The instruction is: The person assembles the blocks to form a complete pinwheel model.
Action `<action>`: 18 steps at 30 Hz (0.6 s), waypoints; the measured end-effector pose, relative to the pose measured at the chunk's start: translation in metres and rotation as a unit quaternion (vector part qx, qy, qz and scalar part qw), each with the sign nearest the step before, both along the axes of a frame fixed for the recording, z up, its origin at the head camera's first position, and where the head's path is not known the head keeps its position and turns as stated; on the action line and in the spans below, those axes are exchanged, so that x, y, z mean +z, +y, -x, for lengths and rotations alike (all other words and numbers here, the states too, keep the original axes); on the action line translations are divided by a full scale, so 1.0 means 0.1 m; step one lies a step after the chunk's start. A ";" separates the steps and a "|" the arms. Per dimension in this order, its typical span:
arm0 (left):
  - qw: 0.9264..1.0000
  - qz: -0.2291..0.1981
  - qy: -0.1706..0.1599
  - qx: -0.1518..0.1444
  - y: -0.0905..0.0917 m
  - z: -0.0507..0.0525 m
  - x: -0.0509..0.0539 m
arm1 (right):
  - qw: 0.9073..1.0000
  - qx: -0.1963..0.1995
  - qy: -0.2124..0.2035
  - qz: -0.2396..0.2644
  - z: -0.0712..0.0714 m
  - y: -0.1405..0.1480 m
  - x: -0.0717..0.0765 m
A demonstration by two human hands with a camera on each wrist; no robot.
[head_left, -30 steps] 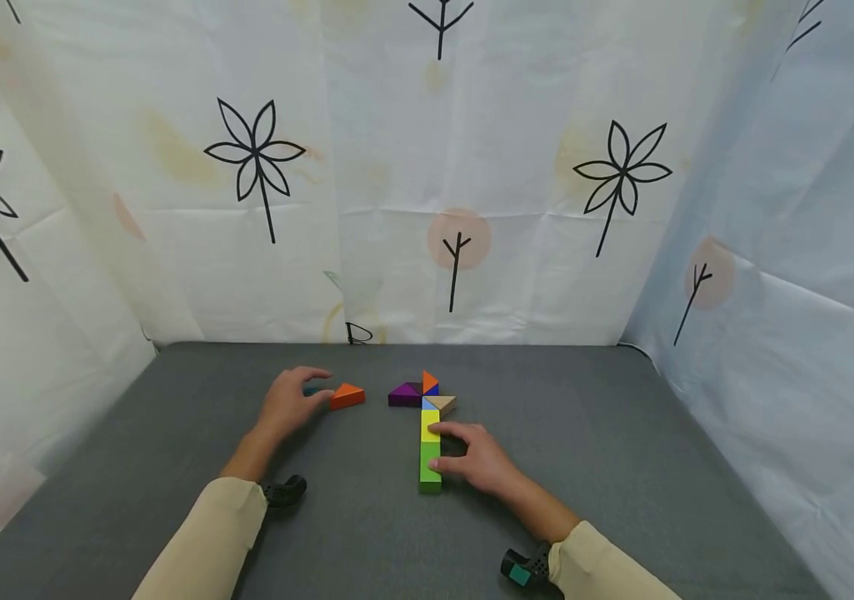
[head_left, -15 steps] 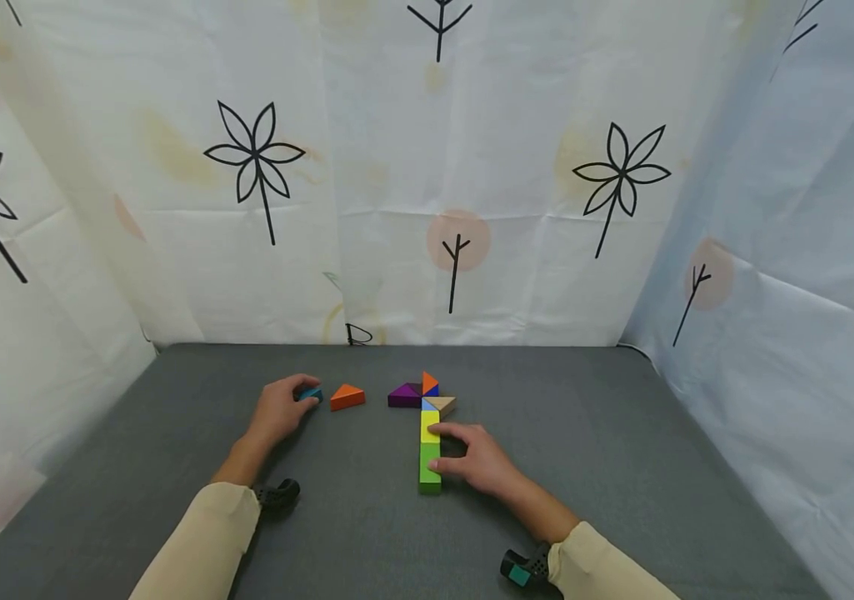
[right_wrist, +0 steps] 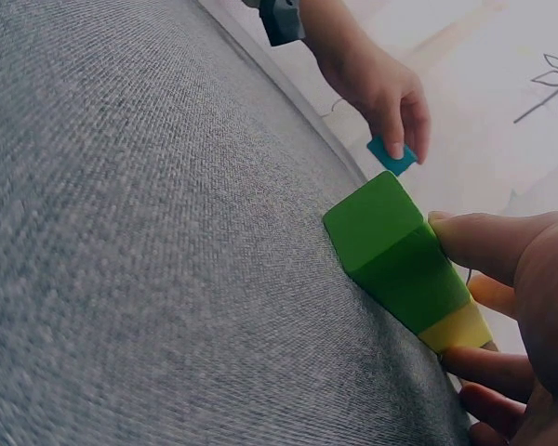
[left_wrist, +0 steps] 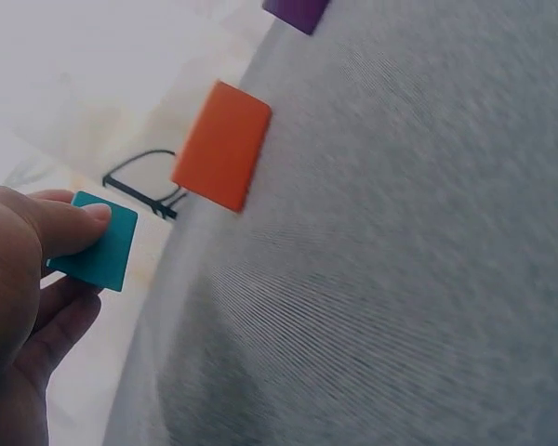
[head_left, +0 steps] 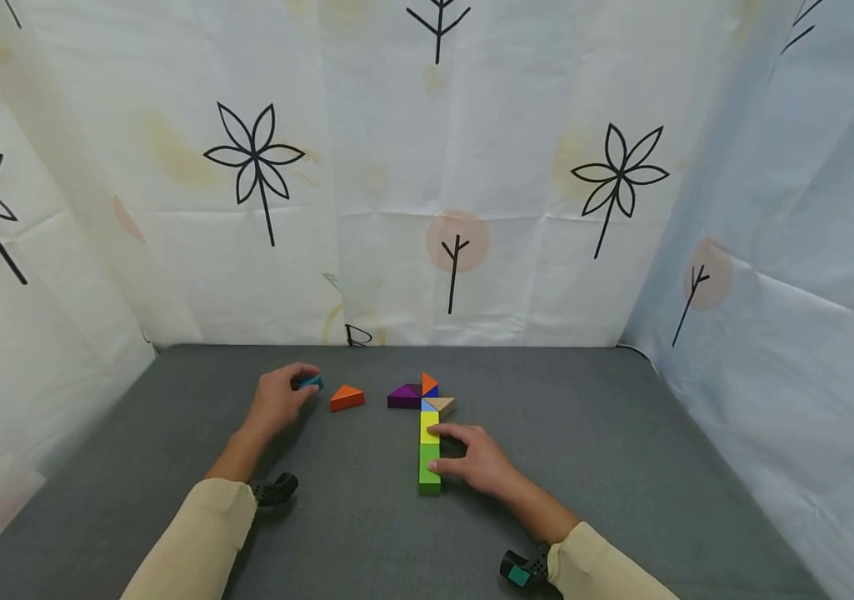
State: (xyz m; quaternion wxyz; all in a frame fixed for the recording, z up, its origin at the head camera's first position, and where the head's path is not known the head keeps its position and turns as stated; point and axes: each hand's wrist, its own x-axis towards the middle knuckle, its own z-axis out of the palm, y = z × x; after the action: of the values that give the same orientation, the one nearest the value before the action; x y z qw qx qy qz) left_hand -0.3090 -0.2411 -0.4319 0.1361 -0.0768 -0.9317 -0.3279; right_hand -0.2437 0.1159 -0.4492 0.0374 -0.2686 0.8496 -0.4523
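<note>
My left hand (head_left: 277, 398) pinches a teal triangular block (left_wrist: 102, 243) between thumb and fingers, seemingly just above the table. An orange triangular block (head_left: 347, 398) lies to its right, apart from it. My right hand (head_left: 481, 458) rests at a row of blocks, its thumb on the green block (head_left: 430, 472) and its index finger on the yellow block (head_left: 427, 422). Beyond the yellow one sit a light blue triangle (head_left: 427, 406) and a tan triangle (head_left: 441, 405). Purple triangles (head_left: 403, 397), an orange triangle (head_left: 428, 385) and a dark blue triangle (head_left: 433, 392) adjoin them.
A grey cloth-covered table (head_left: 367, 533) carries the blocks. Pale printed curtains (head_left: 389, 167) stand behind it and along both sides. A dark band (head_left: 277, 489) is on the left wrist, and another band (head_left: 526, 567) is on the right.
My left hand has drawn back leftward from beside the orange block, pinched the teal block and raised it slightly. My right hand has stayed at the green and yellow blocks.
</note>
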 end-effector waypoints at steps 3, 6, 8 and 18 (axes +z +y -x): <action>1.000 -0.001 0.008 -0.006 0.04 -0.01 0.06 | 1.000 -0.001 0.000 -0.002 0.00 0.01 -0.01; 1.000 0.004 0.017 -0.014 0.09 -0.01 0.10 | 1.000 -0.002 -0.001 0.000 0.00 0.02 -0.02; 1.000 0.005 0.021 -0.019 0.13 -0.01 0.13 | 1.000 -0.002 -0.002 0.001 0.00 0.02 -0.02; 0.998 -0.003 0.047 -0.047 0.34 -0.04 0.15 | 1.000 -0.018 -0.012 -0.011 0.00 0.00 -0.02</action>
State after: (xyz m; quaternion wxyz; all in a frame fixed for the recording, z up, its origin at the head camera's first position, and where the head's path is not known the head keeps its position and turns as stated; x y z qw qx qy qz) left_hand -0.3050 -0.2071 -0.4168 0.1641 -0.1352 -0.9187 -0.3330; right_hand -0.2442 0.1160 -0.4510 0.0419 -0.2475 0.8588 -0.4467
